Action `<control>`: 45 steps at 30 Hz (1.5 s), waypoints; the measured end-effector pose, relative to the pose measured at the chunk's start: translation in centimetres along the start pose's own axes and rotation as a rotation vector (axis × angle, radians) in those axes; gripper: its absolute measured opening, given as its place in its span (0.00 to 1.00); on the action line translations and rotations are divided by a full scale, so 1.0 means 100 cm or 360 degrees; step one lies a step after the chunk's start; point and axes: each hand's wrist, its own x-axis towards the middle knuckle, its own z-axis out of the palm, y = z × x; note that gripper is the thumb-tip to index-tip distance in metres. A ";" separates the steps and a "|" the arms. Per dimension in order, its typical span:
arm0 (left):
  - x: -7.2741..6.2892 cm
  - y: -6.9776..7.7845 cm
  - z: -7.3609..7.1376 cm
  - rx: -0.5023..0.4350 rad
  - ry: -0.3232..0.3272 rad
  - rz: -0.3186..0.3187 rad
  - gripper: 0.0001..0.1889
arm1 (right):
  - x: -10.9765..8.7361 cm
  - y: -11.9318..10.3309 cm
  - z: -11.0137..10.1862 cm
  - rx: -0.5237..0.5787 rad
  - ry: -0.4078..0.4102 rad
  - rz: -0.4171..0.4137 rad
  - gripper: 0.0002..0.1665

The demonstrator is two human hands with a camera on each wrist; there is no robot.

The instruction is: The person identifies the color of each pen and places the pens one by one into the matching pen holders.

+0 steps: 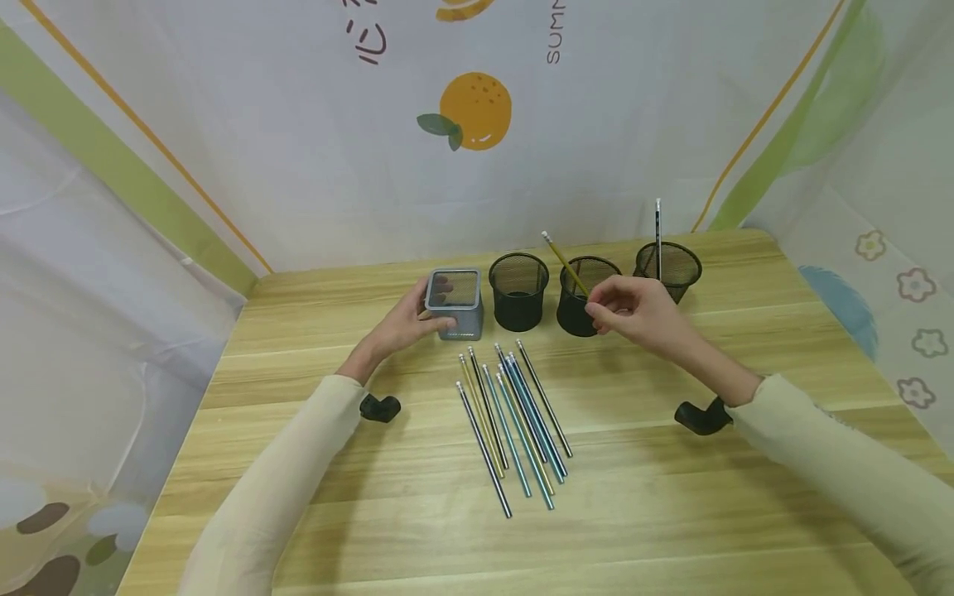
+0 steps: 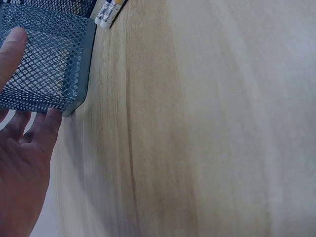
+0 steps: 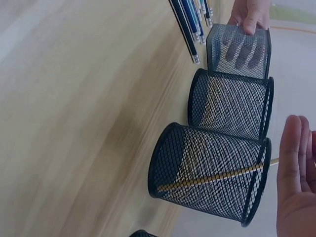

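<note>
My left hand (image 1: 402,324) grips the grey square mesh pen holder (image 1: 461,324), its thumb on the near side and fingers behind. In the left wrist view, the fingertips touch the holder's mesh wall (image 2: 44,59). A yellow pencil (image 1: 568,266) leans in the third holder, a round black mesh one (image 1: 572,319), with its eraser end up. My right hand (image 1: 633,310) is beside that holder's rim, fingers loosely bent. In the right wrist view, the pencil's lower end (image 3: 173,186) shows through the mesh, while straight fingers (image 3: 291,158) overlap its upper end.
Several pencils (image 1: 514,422) lie in a loose bunch on the wooden table (image 1: 358,513). Another round black holder (image 1: 519,310) stands next to the grey one. At the right, a black pencil (image 1: 658,240) stands in a further mesh holder (image 1: 681,269). A printed curtain (image 1: 358,165) hangs behind.
</note>
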 end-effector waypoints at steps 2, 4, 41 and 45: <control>0.000 0.000 0.000 -0.0005 0.0001 0.0008 0.39 | -0.001 0.000 0.002 -0.0032 -0.0060 0.0030 0.03; 0.000 -0.001 0.000 -0.0007 0.0002 0.0014 0.39 | -0.001 0.000 0.004 -0.0063 -0.0115 0.0061 0.03; 0.000 -0.002 0.000 -0.0041 -0.0013 0.0069 0.40 | -0.004 0.008 0.035 -0.0072 -0.0594 0.0477 0.09; 0.000 -0.001 0.001 -0.0057 -0.0012 0.0040 0.39 | -0.004 0.008 0.039 -0.0106 -0.0591 0.0505 0.07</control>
